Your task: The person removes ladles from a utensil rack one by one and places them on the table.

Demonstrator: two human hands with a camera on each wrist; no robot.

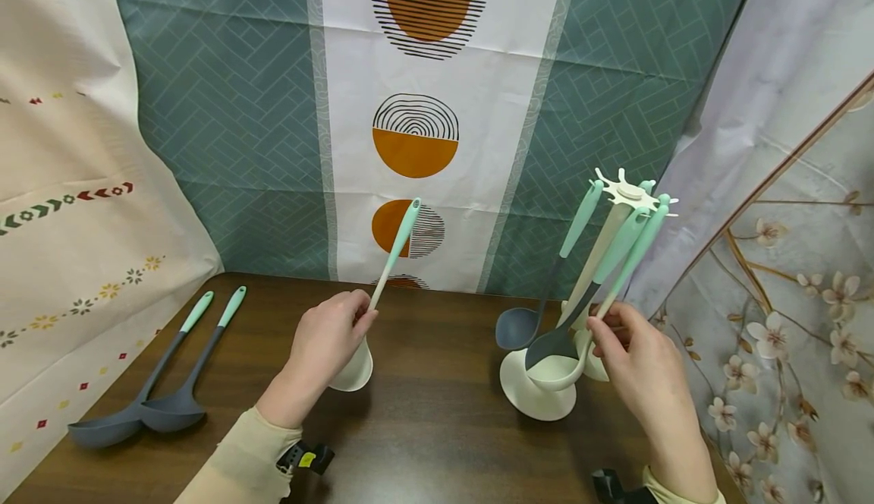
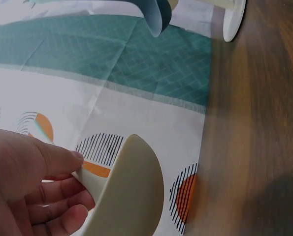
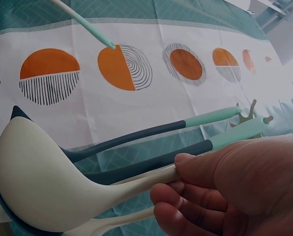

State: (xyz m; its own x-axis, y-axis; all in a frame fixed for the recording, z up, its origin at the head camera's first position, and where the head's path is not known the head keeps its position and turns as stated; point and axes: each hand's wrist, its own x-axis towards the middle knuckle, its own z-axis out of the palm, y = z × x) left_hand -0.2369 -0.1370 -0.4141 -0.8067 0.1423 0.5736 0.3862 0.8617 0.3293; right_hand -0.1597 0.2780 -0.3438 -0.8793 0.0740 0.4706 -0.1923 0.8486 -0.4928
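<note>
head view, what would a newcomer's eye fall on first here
Probably the orange circles printed down the cloth behind the table. Then the rack on the right, hung with mint-handled utensils, where the right hand grips a cream ladle. In the middle, the left hand holds a cream utensil, its mint end pointing up.

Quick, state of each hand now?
Left hand: closed, holding a cream utensil by its stem.
Right hand: closed, pinching a cream ladle by its stem.
</note>
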